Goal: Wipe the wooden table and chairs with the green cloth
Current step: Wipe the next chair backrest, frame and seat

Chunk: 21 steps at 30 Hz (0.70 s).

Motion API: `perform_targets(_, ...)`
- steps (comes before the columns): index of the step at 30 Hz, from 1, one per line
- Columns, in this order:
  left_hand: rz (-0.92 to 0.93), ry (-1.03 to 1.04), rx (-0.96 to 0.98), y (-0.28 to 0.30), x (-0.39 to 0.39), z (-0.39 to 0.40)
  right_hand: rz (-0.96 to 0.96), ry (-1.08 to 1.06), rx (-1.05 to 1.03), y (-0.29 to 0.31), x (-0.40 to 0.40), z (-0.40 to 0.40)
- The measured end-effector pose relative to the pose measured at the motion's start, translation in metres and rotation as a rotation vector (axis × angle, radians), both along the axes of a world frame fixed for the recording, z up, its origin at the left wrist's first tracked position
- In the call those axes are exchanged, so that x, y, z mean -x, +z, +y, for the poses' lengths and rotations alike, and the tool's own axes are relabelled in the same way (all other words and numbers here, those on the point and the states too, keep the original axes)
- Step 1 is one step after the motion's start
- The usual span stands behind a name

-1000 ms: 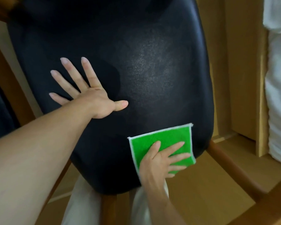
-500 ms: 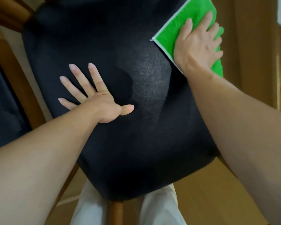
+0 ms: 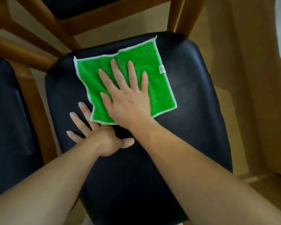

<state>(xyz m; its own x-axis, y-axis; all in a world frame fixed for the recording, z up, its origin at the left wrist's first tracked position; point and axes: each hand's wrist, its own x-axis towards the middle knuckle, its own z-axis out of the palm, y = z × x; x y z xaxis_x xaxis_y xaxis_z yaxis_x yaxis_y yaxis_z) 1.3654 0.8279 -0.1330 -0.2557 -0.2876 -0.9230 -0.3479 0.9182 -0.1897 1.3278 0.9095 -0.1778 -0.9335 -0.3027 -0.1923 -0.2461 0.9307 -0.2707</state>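
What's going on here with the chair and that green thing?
A person is wiping the black padded seat of a wooden chair. The right hand presses flat, fingers spread, on an opened green cloth lying on the far part of the seat. The left hand rests flat on the bare seat beside it, apparently bracing. A second dark seat shows at the left.

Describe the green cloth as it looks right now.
The green cloth is a square of fuzzy terry-like fabric with a white stitched edge and a small white tag on its right side. It lies spread flat, slightly creased, on the far part of the black chair seat. The right hand presses on it with fingers spread.
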Motion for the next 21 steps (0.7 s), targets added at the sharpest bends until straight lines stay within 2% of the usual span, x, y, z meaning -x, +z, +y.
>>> perform_targets(2, -0.005, 0.017, -0.057, 0.0, 0.001, -0.005, 0.036, -0.066, -0.029, -0.003, 0.01, 0.037)
perform_targets(6, -0.022, 0.041, -0.085, 0.001, 0.0, -0.007, -0.018, -0.499, -0.138, -0.006, 0.031, 0.093)
perform_targets(8, -0.018, 0.048, -0.098, -0.002, -0.002, -0.008, -0.069, -0.644, -0.17, -0.006, 0.037, 0.092)
perform_targets(12, -0.029, 0.062, -0.083, -0.01, -0.003, -0.009, -0.097, -0.8, -0.177, -0.009, 0.055, 0.051)
perform_targets(15, -0.016, 0.061, -0.105, -0.015, -0.003, -0.011, -0.064, -0.68, -0.179, -0.006, 0.066, 0.007)
perform_targets(21, 0.015, 0.029, -0.108, -0.02, -0.01, -0.017, -0.057, -0.036, -0.118, 0.002, 0.056, -0.102)
